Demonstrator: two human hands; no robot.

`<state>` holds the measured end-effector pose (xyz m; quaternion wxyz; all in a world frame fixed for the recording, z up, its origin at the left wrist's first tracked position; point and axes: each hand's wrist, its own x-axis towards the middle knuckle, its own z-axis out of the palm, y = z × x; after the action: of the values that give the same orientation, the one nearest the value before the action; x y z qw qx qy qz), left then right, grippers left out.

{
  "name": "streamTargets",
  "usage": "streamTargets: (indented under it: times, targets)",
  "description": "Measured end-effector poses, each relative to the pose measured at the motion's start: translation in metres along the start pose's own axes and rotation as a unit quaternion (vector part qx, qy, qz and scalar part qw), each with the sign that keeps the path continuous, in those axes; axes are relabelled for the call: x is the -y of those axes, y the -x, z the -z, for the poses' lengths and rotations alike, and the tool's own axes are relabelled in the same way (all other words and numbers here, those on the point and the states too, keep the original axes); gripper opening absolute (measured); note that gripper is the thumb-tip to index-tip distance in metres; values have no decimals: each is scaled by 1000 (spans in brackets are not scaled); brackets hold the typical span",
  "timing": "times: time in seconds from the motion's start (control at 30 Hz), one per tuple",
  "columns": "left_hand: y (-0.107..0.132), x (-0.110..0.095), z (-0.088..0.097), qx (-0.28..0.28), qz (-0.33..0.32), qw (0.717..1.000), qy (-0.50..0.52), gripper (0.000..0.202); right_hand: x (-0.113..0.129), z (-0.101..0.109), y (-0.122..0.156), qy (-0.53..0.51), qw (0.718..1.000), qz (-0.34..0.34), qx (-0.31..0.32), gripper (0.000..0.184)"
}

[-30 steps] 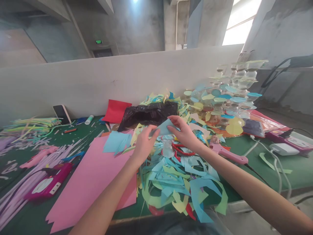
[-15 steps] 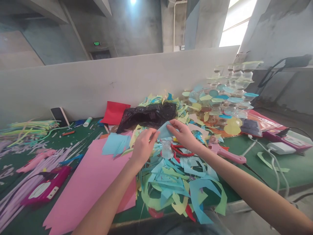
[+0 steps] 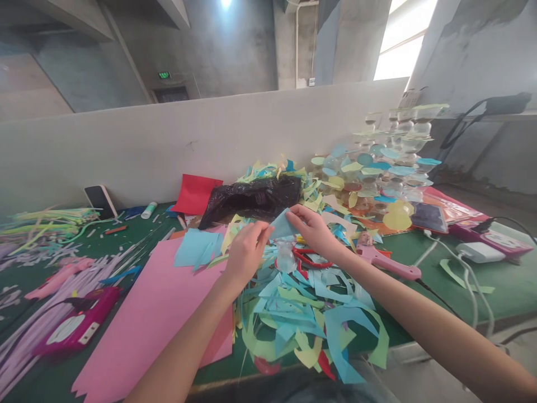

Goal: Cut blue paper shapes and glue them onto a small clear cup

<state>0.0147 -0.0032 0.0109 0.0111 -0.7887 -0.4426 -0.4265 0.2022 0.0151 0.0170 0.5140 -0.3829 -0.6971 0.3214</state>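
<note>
Where two hands (image 3: 246, 260) (image 3: 312, 230) meet, one paper scrap (image 3: 282, 225)

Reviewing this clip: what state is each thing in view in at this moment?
Left hand: curled beside the paper, contact unclear
Right hand: pinching the paper
Light-blue paper piece: raised above the scraps
Red-handled scissors: lying among paper scraps
Pink glue gun: lying down, cord attached
Black plastic bag: crumpled
Phone: leaning against the wall
Pink paper sheet: lying flat
</note>
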Motion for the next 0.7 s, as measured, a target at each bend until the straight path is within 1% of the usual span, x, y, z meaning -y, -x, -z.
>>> streamTargets:
  times: [0.27,0.43,0.6,0.7]
  targets:
    - [0,-1,1,7,4,1000,9,27,-2,0,0,0,1000,-3,-1,34]
    - [0,-1,1,-3,-1,1000,12,26,-5,-1,-1,0,1000,5,-5,33]
    - [0,0,1,-1,-5,1000,12,24,-7,0,-3,8,1000,10,-8,33]
    - [0,0,1,-8,1,1000,16,24,-7,2,-4,11,1000,14,-10,31]
